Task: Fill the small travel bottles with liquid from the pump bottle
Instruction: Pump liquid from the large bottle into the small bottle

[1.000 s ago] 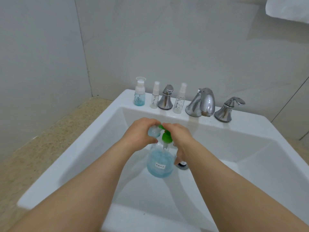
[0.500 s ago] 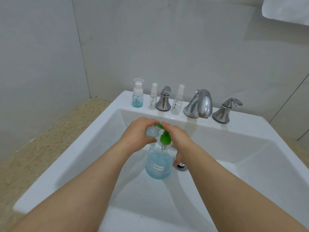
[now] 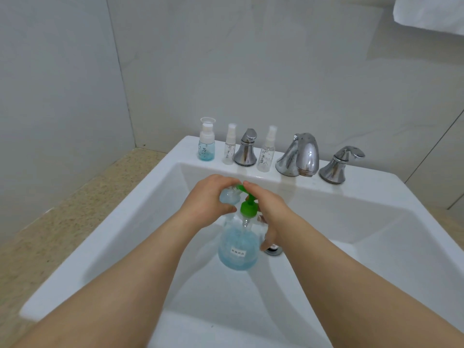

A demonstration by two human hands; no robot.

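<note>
White sink: left hand grips small bottle at green pump; right hand clasps pump bottle (basin open around).

The left hand hides most of the small bottle in its grip, the right hand covers part of the drain, the pump bottle's label is too small to read, and the towel is cut off.

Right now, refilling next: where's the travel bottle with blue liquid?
The blue-filled travel bottle stands leftmost on the sink ledge, left of a clear spray bottle.
</note>
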